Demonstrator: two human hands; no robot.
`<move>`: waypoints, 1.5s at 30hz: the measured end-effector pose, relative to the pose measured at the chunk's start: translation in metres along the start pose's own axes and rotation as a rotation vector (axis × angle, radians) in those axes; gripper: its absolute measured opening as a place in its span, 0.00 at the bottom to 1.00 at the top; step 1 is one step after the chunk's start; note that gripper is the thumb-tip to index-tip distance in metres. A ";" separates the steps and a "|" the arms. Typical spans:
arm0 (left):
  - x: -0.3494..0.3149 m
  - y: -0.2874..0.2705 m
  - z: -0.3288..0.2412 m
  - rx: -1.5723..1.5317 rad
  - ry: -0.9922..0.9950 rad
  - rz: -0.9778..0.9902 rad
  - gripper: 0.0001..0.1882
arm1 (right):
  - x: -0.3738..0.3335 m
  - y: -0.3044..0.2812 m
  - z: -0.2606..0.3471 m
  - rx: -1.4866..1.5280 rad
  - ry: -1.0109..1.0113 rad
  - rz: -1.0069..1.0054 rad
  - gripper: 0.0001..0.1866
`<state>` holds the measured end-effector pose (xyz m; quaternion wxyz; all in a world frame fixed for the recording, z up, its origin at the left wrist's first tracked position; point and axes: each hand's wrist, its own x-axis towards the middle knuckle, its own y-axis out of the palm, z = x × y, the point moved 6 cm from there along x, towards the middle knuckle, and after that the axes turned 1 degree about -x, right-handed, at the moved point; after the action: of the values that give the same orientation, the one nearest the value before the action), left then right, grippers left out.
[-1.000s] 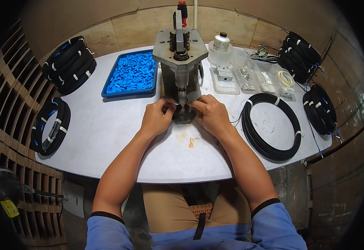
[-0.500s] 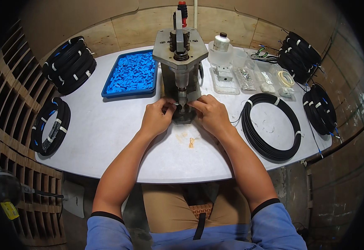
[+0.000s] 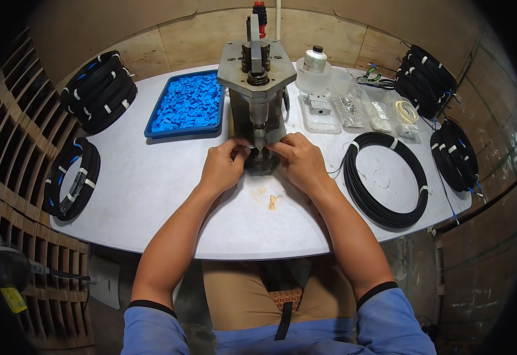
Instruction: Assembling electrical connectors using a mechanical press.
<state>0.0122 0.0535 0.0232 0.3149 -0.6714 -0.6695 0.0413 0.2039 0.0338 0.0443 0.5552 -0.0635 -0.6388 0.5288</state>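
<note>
- left hand (image 3: 223,165) and right hand (image 3: 299,161): fingers pinched on a small part at press (image 3: 257,89) base, part too small to identify
- press at table (image 3: 152,195) back-centre
- blue tray (image 3: 186,106) left of press
- cable coil (image 3: 384,178) near right edge

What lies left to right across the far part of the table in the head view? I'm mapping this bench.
Stacked black coils → blue tray → grey press → clear lidded jar → small clear bags → tape roll → more black coils.
</note>
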 end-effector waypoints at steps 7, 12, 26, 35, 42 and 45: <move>0.000 0.000 0.001 -0.008 0.014 -0.005 0.10 | 0.000 -0.001 0.000 -0.006 -0.004 -0.004 0.21; 0.000 0.000 0.002 -0.007 0.008 -0.005 0.11 | -0.001 0.002 -0.002 0.003 -0.003 -0.011 0.21; 0.000 0.000 0.002 -0.005 -0.010 0.005 0.11 | 0.000 0.001 -0.001 -0.006 -0.007 -0.008 0.22; 0.001 0.001 0.004 -0.014 -0.001 0.005 0.10 | 0.000 0.001 0.000 -0.013 0.000 0.008 0.24; 0.001 0.001 0.004 -0.020 0.009 0.008 0.10 | 0.000 0.000 0.001 -0.015 0.007 0.017 0.18; 0.001 0.000 0.004 -0.032 0.019 0.007 0.10 | 0.000 0.000 0.001 -0.017 0.010 0.021 0.18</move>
<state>0.0110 0.0556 0.0204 0.3103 -0.6790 -0.6648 0.0256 0.2033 0.0336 0.0445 0.5522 -0.0774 -0.6397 0.5290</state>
